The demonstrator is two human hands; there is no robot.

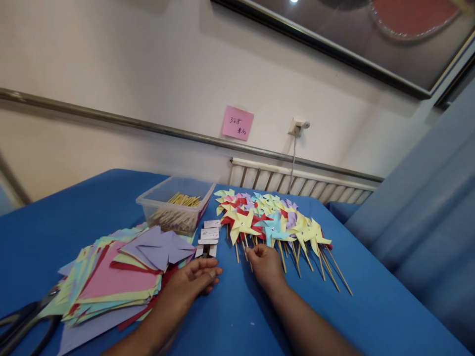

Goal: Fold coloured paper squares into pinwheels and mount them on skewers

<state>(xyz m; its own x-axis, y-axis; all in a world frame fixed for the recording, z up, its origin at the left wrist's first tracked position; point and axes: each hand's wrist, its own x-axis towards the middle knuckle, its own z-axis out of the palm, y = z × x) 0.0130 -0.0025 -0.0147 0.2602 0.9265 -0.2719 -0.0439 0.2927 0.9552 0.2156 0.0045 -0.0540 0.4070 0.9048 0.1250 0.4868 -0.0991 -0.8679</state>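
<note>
My right hand (265, 264) is closed, with thumb and fingertips pinching the wooden stick of a yellow paper pinwheel (242, 224). That pinwheel lies at the near edge of a spread of several pinwheels (274, 228) in yellow, red, blue and purple. Fingers curled and thumb against them, my left hand (200, 277) is beside a small open white box (206, 248); anything between its fingertips is hidden. To its left, a folded purple paper piece (161, 247) rests on a stack of coloured paper sheets (122, 282).
A clear plastic bin (148, 201) of thin wooden sticks (178, 212) stands behind the paper. Black-handled scissors (33, 316) lie at the left. Small white boxes (211, 233) line up on the blue table (230, 316). A radiator (267, 180) and blue curtain (426, 237) border it.
</note>
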